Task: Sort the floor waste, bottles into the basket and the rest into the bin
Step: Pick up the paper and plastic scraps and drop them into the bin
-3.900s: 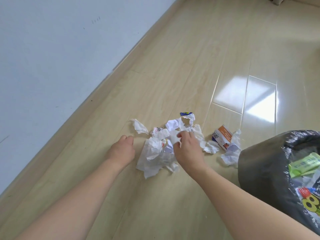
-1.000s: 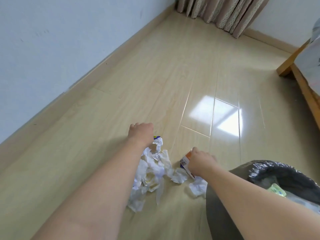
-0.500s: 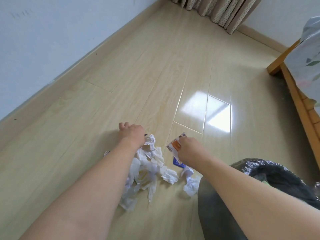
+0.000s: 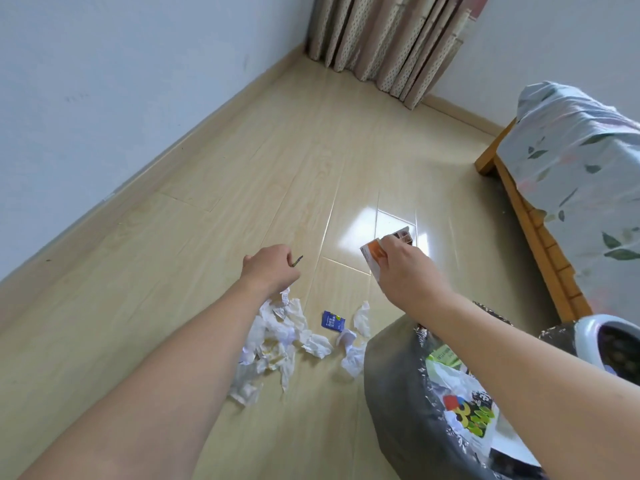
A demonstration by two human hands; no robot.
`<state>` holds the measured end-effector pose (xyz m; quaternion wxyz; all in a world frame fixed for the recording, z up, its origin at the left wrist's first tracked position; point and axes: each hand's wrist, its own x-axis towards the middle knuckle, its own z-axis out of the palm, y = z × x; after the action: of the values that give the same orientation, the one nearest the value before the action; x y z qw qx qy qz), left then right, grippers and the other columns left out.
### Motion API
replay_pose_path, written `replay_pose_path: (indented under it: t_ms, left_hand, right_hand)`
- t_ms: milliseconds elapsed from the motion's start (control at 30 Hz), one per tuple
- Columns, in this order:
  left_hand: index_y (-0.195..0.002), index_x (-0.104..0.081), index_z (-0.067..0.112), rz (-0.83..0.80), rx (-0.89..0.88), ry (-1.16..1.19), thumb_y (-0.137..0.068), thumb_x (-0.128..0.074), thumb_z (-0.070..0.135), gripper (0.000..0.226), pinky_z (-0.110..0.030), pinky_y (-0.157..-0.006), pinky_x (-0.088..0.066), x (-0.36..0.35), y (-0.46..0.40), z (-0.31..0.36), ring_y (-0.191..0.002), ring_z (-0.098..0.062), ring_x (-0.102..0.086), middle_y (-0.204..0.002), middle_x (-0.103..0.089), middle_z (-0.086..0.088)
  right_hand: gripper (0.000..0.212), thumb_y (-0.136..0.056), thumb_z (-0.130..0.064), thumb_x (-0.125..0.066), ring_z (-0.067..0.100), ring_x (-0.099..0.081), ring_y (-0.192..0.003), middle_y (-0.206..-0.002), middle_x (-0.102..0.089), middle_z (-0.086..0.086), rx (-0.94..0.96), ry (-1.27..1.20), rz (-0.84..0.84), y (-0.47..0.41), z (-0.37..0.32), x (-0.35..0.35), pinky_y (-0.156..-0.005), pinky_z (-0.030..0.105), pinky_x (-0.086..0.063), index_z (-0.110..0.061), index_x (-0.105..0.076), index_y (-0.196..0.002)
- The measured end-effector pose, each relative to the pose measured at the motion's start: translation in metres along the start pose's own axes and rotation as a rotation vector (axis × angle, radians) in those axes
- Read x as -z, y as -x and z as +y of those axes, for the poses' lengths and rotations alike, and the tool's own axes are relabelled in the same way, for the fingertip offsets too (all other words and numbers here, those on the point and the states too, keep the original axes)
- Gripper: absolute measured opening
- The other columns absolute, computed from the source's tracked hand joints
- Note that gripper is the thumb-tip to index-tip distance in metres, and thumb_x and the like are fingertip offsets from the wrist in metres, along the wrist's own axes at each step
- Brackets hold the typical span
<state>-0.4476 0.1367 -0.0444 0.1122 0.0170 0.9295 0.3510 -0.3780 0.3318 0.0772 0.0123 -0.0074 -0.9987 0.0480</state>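
Note:
My right hand [image 4: 403, 266] grips a flattened orange and white carton [image 4: 374, 252], lifted above the floor to the left of the bin. My left hand [image 4: 272, 271] is raised over a heap of crumpled white paper [image 4: 277, 336] and pinches a small thin scrap [image 4: 298, 261]. More crumpled tissues [image 4: 353, 344] and a small blue wrapper [image 4: 333, 320] lie on the floor between the heap and the bin [image 4: 391, 403]. The bin has a black liner and holds packaging. A white basket rim [image 4: 599, 325] shows behind my right forearm.
A wall and skirting board run along the left. Curtains [image 4: 388, 39] hang in the far corner. A wooden bed frame [image 4: 540, 237] with a leaf-print sheet stands on the right. Bare wooden floor stretches ahead of the waste.
My right hand has lifted the orange carton off the floor, uncovering the blue wrapper. My left hand has risen from the paper heap with a small scrap.

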Motion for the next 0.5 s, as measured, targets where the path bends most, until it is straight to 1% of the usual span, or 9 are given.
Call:
replay_pose_path:
  t_ms: [33, 100, 167, 200, 267, 300, 367, 433, 500]
  left_hand:
    - [-0.073, -0.048, 0.02, -0.019, -0.027, 0.084, -0.077, -0.056, 0.018, 0.01, -0.03, -0.07, -0.035, 0.005, 0.008, 0.015, -0.068, -0.018, -0.049, -0.071, -0.054, 0.005]
    - [-0.068, -0.047, 0.018, -0.073, -0.099, 0.255, -0.077, -0.06, 0.017, 0.016, -0.027, -0.059, -0.035, 0.013, 0.026, 0.05, -0.061, -0.017, -0.044, -0.067, -0.05, 0.004]
    - [-0.068, -0.048, 0.018, -0.116, -0.193, 0.333, -0.077, -0.061, 0.015, 0.017, -0.026, -0.057, -0.035, 0.019, 0.044, 0.084, -0.06, -0.016, -0.042, -0.066, -0.049, 0.004]
    - [-0.069, -0.048, 0.018, -0.133, -0.238, 0.353, -0.077, -0.062, 0.015, 0.016, -0.026, -0.058, -0.036, 0.02, 0.054, 0.101, -0.061, -0.016, -0.043, -0.067, -0.049, 0.004]
    - [-0.071, -0.051, 0.017, -0.173, -0.314, 0.383, -0.078, -0.063, 0.015, 0.014, -0.026, -0.058, -0.037, 0.018, 0.075, 0.131, -0.062, -0.015, -0.045, -0.069, -0.051, 0.004]
    - [-0.071, -0.051, 0.017, -0.204, -0.344, 0.393, -0.078, -0.064, 0.015, 0.014, -0.026, -0.058, -0.038, 0.015, 0.085, 0.144, -0.062, -0.015, -0.045, -0.069, -0.052, 0.004]
    - [-0.073, -0.052, 0.017, -0.28, -0.399, 0.376, -0.077, -0.064, 0.014, 0.013, -0.025, -0.056, -0.037, 0.003, 0.105, 0.167, -0.061, -0.014, -0.045, -0.069, -0.052, 0.004]
    - [-0.078, -0.055, 0.016, -0.366, -0.458, 0.28, -0.077, -0.063, 0.015, 0.008, -0.025, -0.057, -0.04, -0.013, 0.121, 0.181, -0.062, -0.013, -0.047, -0.073, -0.055, 0.003]
    - [-0.086, -0.061, 0.017, -0.447, -0.497, 0.134, -0.078, -0.063, 0.019, 0.008, -0.027, -0.065, -0.048, -0.029, 0.128, 0.186, -0.07, -0.012, -0.055, -0.082, -0.062, 0.004]
  right_hand:
    - [0.013, -0.095, -0.017, -0.044, 0.033, -0.051, -0.068, -0.076, -0.053, 0.005, -0.006, -0.009, 0.014, 0.008, 0.004, 0.01, -0.053, 0.033, -0.035, -0.015, -0.039, -0.083]
    - [0.013, -0.098, -0.022, -0.039, 0.031, -0.052, -0.068, -0.08, -0.054, 0.007, -0.03, -0.011, 0.031, 0.026, 0.014, 0.031, -0.053, 0.031, -0.032, -0.013, -0.041, -0.088]
    - [0.018, -0.099, -0.029, -0.037, 0.029, -0.053, -0.067, -0.085, -0.056, 0.009, -0.067, 0.018, 0.032, 0.047, 0.03, 0.05, -0.051, 0.031, -0.033, -0.012, -0.043, -0.096]
    - [0.019, -0.099, -0.03, -0.039, 0.029, -0.055, -0.07, -0.089, -0.058, 0.01, -0.098, 0.004, 0.026, 0.058, 0.039, 0.059, -0.054, 0.032, -0.039, -0.011, -0.044, -0.1]
    - [0.018, -0.099, -0.023, -0.041, 0.031, -0.059, -0.085, -0.102, -0.059, 0.011, -0.187, -0.039, -0.02, 0.081, 0.059, 0.077, -0.069, 0.04, -0.051, -0.01, -0.045, -0.111]
    - [0.02, -0.1, -0.02, -0.039, 0.031, -0.059, -0.093, -0.109, -0.057, 0.011, -0.23, -0.038, -0.055, 0.093, 0.07, 0.084, -0.077, 0.042, -0.051, -0.01, -0.045, -0.116]
    - [0.027, -0.101, -0.018, -0.038, 0.028, -0.059, -0.1, -0.117, -0.055, 0.011, -0.349, -0.055, -0.13, 0.112, 0.091, 0.088, -0.084, 0.038, -0.051, -0.008, -0.045, -0.125]
    - [0.034, -0.099, -0.018, -0.042, 0.023, -0.062, -0.096, -0.113, -0.058, 0.008, -0.502, -0.157, -0.21, 0.125, 0.107, 0.082, -0.083, 0.035, -0.055, -0.008, -0.045, -0.132]
    - [0.04, -0.096, -0.015, -0.049, 0.017, -0.06, -0.095, -0.117, -0.059, 0.005, -0.579, -0.229, -0.253, 0.133, 0.116, 0.07, -0.079, 0.029, -0.054, -0.012, -0.045, -0.136]
